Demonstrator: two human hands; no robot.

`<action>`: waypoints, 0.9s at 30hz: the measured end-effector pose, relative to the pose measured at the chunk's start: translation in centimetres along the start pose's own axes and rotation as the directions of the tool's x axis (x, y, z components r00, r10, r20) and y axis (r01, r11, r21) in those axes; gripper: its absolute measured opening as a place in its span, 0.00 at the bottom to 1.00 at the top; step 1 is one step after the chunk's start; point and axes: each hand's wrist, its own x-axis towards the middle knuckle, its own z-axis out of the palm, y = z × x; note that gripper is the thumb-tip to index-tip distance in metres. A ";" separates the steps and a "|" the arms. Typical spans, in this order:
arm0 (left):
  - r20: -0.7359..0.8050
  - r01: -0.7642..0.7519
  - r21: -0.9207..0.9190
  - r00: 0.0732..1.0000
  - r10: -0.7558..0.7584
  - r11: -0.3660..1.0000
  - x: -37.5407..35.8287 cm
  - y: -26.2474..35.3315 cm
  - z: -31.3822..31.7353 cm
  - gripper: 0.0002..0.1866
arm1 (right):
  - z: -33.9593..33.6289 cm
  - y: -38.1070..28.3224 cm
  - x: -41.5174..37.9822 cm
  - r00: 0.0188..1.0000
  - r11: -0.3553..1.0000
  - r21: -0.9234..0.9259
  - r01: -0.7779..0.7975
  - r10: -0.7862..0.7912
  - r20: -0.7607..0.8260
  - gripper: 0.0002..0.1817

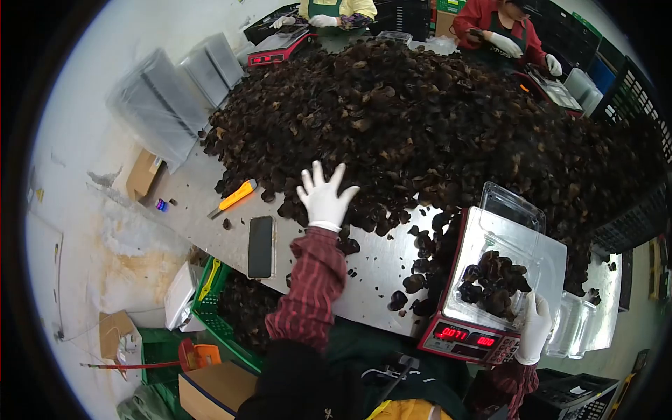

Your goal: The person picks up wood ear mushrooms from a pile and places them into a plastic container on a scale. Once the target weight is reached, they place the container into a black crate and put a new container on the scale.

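Note:
My left hand (325, 199), in a white glove, reaches forward with its fingers spread over the near edge of a large heap of dark wood ear mushrooms (392, 105). It holds nothing. At the right, my gloved right hand (535, 327) is at the near corner of a red digital scale (437, 334), its fingers closed on the edge of what looks like a clear plastic box (519, 306). A small portion of mushrooms (495, 280) lies above the scale's steel plate (542, 260). Red digits light the scale's display (455, 333).
A phone (260, 246) and a yellow utility knife (234, 198) lie left on the metal table (199, 220). A green crate (234, 348) holds more mushrooms below. Clear containers (157, 105) stand at the wall. Two people work opposite at another red scale (280, 50) and a third scale (553, 91).

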 end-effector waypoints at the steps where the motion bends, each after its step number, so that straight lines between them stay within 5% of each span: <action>1: 0.099 0.025 -0.024 0.995 -0.023 0.999 0.6 -1.3 0.9 0.32 | 0.0 0.0 0.0 1.000 1.000 0.020 -0.008 0.007 0.009 0.15; 5: 0.196 -0.137 -0.105 0.968 0.155 0.985 1.5 -0.4 2.7 0.32 | -0.1 0.6 0.1 0.999 0.996 0.078 -0.040 0.038 0.035 0.15; 10: 0.331 -0.410 -0.204 0.826 0.457 0.889 -4.0 6.2 1.6 0.29 | -0.4 0.8 0.2 0.999 0.998 0.047 -0.046 0.045 0.019 0.14; 12: 0.255 -0.484 -0.260 0.800 0.543 0.835 -8.1 7.8 1.1 0.28 | -0.4 0.9 0.2 0.999 1.000 0.009 -0.028 0.027 0.019 0.14; 15: 0.366 -0.468 -0.419 0.697 0.616 0.778 -11.5 8.8 -1.2 0.27 | -0.7 1.1 0.2 0.999 0.996 -0.076 0.038 -0.037 0.011 0.15; 18: 0.141 -0.473 -0.659 0.687 0.713 0.585 -10.9 8.2 -2.2 0.20 | -1.0 1.7 0.5 0.997 0.997 -0.049 -0.064 0.066 0.026 0.15; 20: 0.074 -0.387 -0.766 0.740 0.669 0.513 -7.5 7.9 -2.7 0.15 | -1.1 1.9 0.6 0.997 0.996 -0.060 -0.065 0.067 0.024 0.16; 22: 0.021 -0.466 -0.678 0.761 0.648 0.569 -2.2 7.2 -2.7 0.11 | -0.9 0.9 0.2 0.999 0.996 -0.077 -0.042 0.044 0.031 0.16; 24: -0.096 -0.447 -0.524 0.877 0.471 0.725 2.0 5.9 -0.4 0.20 | -0.9 0.6 0.0 0.999 0.995 -0.094 -0.020 0.024 0.033 0.16; 25: -0.028 -0.364 -0.286 0.928 0.372 0.886 2.6 5.1 2.2 0.27 | -0.9 1.0 0.1 0.998 0.996 -0.084 -0.036 0.039 0.039 0.17; 27: 0.294 -0.226 -0.262 0.907 0.301 0.938 3.3 4.0 3.6 0.31 | -1.0 0.9 0.0 0.998 0.996 -0.079 -0.039 0.042 0.048 0.17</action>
